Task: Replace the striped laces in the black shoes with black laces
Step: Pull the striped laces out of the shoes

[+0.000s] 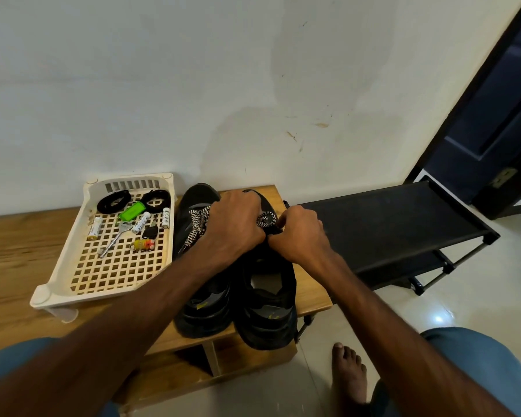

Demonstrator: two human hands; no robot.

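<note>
My left hand (238,225) and right hand (301,233) both clench round the black-and-white striped lace (266,219) of the right-hand black shoe (268,305). It stands touching the second black shoe (202,299) on the low wooden bench (18,242). Two coiled black laces (113,201) lie in the cream plastic lattice tray (57,278) alongside.

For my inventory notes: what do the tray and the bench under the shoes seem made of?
Tray: likely moulded plastic, cream, slightly glossy, judging by its grid of holes. Bench: seems wood or wood-look laminate, matte; grain lines show.
</note>
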